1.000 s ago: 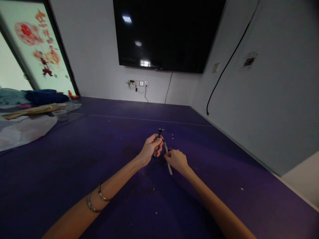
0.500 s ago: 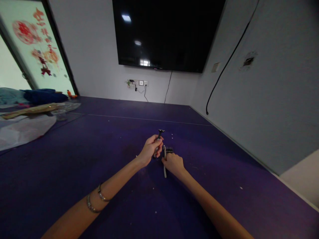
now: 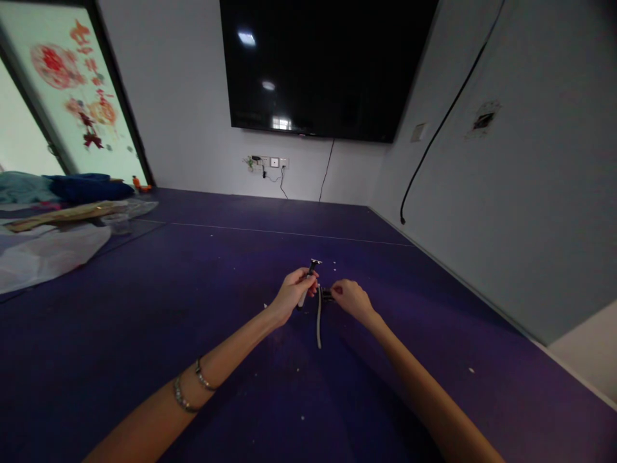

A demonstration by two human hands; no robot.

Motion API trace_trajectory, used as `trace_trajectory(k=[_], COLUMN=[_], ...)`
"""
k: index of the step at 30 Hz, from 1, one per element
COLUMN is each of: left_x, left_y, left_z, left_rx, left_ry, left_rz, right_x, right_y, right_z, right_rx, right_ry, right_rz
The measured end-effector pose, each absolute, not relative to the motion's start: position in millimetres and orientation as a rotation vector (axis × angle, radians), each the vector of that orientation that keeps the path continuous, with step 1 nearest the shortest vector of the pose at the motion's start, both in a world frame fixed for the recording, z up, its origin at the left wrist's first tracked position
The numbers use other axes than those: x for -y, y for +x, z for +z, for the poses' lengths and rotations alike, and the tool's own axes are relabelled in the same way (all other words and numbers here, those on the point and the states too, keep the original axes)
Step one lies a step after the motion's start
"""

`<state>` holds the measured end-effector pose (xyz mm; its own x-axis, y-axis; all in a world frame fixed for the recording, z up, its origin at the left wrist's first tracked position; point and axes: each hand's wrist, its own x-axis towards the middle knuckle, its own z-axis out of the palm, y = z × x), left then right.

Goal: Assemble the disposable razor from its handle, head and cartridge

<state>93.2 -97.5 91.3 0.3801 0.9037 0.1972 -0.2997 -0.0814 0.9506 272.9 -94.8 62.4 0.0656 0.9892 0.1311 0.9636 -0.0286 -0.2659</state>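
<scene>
My left hand (image 3: pixel 293 294) is closed around the pale grey handle of a razor (image 3: pixel 312 269), its dark neck and T-shaped head pointing up and away from me. Just to the right, my right hand (image 3: pixel 353 298) has its fingers pinched at the edge of a small black rectangular object (image 3: pixel 327 294) low over the purple surface. The fingertips partly cover that object, and its kind is too small to make out. Between the hands a thin pale grey stick or tube (image 3: pixel 319 325) lies lengthwise, pointing toward me.
White specks dot the purple surface (image 3: pixel 202 270). At the left lie clear plastic wrapping (image 3: pixel 58 251) and folded blue cloth (image 3: pixel 91 186). A black television (image 3: pixel 328 71) hangs above sockets (image 3: pixel 274 162). A black cable (image 3: pixel 441 122) dangles along the right wall.
My right hand has moved off the pale stick, to the right and slightly away from me, to the small black object. My left hand still holds the razor, slightly lower in view.
</scene>
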Motion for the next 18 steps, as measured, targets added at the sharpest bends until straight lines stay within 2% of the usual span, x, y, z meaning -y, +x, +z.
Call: trace_trajectory(k=[6,18], left_x=[88.7,86.4], left_y=[94.1,92.9], left_z=[74.8,70.7], left_rx=[-0.663,-0.659], left_ry=[1.319,1.344], left_rz=[1.098,1.062], right_x=[76.6,77.7], right_y=[286.4,285.6], right_z=[52.9,49.2], right_rx=[2.159,2.253], right_ry=[-1.81,-1.819], right_rz=[0.187,0.098])
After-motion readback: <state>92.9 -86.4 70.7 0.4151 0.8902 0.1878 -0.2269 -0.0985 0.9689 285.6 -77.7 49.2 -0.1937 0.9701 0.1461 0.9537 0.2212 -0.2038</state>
